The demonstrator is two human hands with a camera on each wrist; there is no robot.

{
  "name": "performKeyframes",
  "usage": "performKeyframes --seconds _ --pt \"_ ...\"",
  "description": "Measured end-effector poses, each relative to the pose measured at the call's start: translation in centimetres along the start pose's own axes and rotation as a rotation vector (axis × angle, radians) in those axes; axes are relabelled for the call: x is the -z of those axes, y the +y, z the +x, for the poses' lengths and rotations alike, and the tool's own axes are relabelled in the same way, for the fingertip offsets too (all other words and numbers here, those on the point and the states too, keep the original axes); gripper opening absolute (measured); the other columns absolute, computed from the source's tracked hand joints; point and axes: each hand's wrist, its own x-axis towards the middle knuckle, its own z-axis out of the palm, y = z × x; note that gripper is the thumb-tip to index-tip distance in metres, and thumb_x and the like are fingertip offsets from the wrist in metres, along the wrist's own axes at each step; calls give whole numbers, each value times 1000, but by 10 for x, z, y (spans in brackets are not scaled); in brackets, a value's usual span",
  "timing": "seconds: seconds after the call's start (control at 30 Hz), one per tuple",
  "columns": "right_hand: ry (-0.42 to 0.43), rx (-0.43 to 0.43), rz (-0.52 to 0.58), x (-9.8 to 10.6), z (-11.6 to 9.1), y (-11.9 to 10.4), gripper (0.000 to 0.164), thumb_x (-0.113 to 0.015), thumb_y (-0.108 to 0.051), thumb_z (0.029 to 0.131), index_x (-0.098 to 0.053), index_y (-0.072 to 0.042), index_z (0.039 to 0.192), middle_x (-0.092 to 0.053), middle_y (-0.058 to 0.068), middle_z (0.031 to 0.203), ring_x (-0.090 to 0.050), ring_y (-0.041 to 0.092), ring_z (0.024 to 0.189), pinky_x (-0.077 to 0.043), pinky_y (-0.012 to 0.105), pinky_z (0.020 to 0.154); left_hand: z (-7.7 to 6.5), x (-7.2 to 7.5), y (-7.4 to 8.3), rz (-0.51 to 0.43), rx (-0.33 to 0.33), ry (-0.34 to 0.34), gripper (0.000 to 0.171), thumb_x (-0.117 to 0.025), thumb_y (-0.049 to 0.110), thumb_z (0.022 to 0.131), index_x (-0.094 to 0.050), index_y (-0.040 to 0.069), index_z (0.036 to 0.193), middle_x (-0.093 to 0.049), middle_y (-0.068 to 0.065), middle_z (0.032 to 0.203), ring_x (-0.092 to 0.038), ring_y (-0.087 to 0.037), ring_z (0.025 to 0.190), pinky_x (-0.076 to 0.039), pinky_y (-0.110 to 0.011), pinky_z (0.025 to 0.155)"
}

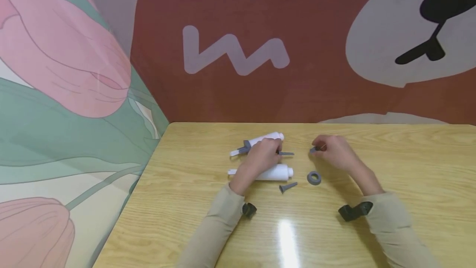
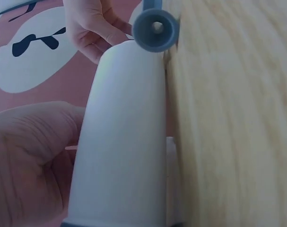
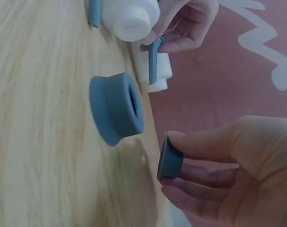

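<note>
My left hand is above the white tubes and pinches a slim grey tapered nozzle, its narrow end pointing right. My right hand is to the right, pinching a small grey ring-shaped cap between thumb and fingers. Under my left wrist lies a white cartridge-like tube with a threaded-looking neck to the right. Behind my left hand lies another white tube, with a grey collar at its left end.
A loose grey ring lies on the wooden table just in front of my right hand. A second grey nozzle lies nearer me, its wide end to the left. A printed cloth rises behind the table.
</note>
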Motion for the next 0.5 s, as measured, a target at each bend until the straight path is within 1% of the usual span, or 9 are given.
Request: performKeyframes --seconds 0.13,0.2,0.27,0.37,0.5 --pt "-21 -2 -40 -3 0 2 29 -80 -10 89 -70 9 107 -73 20 96 -69 37 90 -56 55 81 1 0 1 42 23 -59 10 -76 14 93 -67 14 91 -65 4 84 -58 -12 72 -49 -28 62" --pt "-29 -2 -48 -4 0 2 29 -81 -10 88 -70 9 107 -73 20 95 -68 37 89 -56 55 80 1 -1 1 54 30 -76 13 -77 12 91 -65 14 87 -63 4 83 -58 -13 72 -49 -28 62" --pt "-29 -1 -52 -4 0 3 28 -81 -10 87 -71 9 105 -73 19 94 -68 36 89 -56 54 80 1 -1 1 60 32 -82 15 -77 11 90 -63 14 84 -62 4 81 -58 -13 72 -48 -28 61" --pt "-31 5 -42 -6 1 4 23 -81 -9 86 -72 7 100 -73 16 91 -68 33 87 -56 53 78 2 -2 1 74 28 -80 20 -80 13 89 -61 15 82 -60 4 80 -56 -13 72 -47 -29 61" --pt "-29 15 -43 -9 1 4 18 -82 -8 85 -73 3 95 -72 12 88 -66 29 83 -54 50 75 2 -4 -1 82 25 -90 22 -81 15 89 -60 16 82 -57 4 81 -55 -13 72 -46 -28 60"
